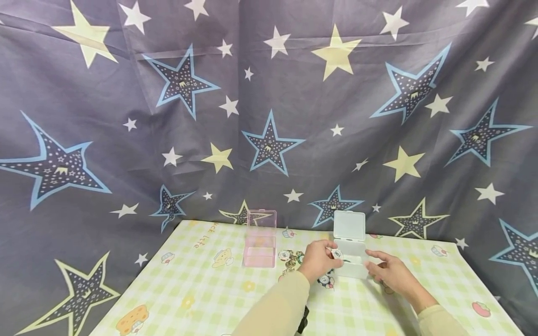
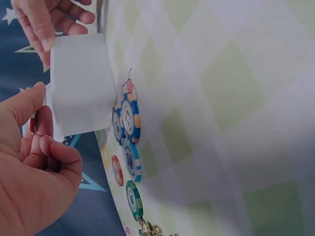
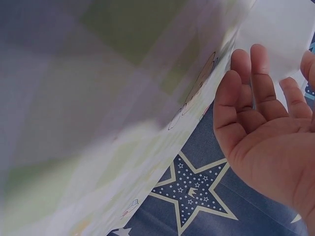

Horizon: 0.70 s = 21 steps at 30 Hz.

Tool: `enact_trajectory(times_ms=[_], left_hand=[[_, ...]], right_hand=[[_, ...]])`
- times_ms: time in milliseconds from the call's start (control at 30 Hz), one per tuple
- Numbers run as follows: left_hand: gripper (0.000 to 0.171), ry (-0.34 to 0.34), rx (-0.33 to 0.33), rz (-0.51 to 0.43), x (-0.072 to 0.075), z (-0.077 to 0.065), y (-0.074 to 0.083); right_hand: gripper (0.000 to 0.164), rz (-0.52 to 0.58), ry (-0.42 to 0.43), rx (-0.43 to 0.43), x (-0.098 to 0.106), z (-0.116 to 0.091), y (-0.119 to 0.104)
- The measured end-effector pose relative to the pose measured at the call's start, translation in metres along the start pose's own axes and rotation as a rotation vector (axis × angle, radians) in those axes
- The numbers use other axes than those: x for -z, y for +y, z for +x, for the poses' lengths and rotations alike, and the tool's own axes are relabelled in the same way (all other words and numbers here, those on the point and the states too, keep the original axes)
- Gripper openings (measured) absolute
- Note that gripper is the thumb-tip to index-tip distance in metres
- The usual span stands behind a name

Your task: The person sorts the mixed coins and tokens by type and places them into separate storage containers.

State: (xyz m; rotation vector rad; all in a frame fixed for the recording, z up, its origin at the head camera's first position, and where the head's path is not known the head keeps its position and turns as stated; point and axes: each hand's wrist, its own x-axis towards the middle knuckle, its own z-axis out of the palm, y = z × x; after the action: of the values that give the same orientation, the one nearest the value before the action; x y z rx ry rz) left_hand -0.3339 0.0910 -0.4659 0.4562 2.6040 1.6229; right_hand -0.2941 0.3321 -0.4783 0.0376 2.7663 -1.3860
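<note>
One chip point(image 1: 337, 254) is in the left hand point(image 1: 317, 260), held in the air at the left side of the white box point(image 1: 352, 271). It is round and thin, with a pale face, dark print too small to read surely, and red and white at its edge. The left hand's grip is closed down to the chip's thickness, pinching it between thumb and finger; the other fingers curl in beneath.

The right hand point(image 1: 392, 275) is at the white box's right side, its fingertips against the wall. Its grip is loose and wide, the fingers spread and slightly bent, with hold of nothing.

There are two boxes. The white one has its single lid point(image 1: 350, 225) raised upright at the back, and something dark and small shows inside it. The pink box point(image 1: 259, 262), see-through, stands well apart to the left, its lid also raised.

Between the boxes lie more chips. The left wrist view lets five be counted: two blue and peach point(image 2: 130, 118), one lighter blue point(image 2: 131, 161), one red point(image 2: 117, 170), one green point(image 2: 133, 200). Gold pieces point(image 1: 290, 264) beside them overlap too much to count.

All rest on one worktop point(image 1: 218, 298) with a green-and-white checked cover, before a grey star-printed cloth point(image 1: 290, 93).
</note>
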Motion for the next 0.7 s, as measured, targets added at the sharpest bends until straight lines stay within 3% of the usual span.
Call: enact_trajectory(times_ms=[300, 700], left_hand=[[0.040, 0.000, 0.004, -0.016, -0.0097, 0.0073, -0.0105], [0.040, 0.005, 0.006, 0.020, -0.0107, 0.0044, -0.0077]], right_hand=[[0.062, -0.017, 0.009, -0.012, 0.0004, 0.0001, -0.0026], [0.063, 0.006, 0.000, -0.012, -0.0003, 0.0007, -0.0005]])
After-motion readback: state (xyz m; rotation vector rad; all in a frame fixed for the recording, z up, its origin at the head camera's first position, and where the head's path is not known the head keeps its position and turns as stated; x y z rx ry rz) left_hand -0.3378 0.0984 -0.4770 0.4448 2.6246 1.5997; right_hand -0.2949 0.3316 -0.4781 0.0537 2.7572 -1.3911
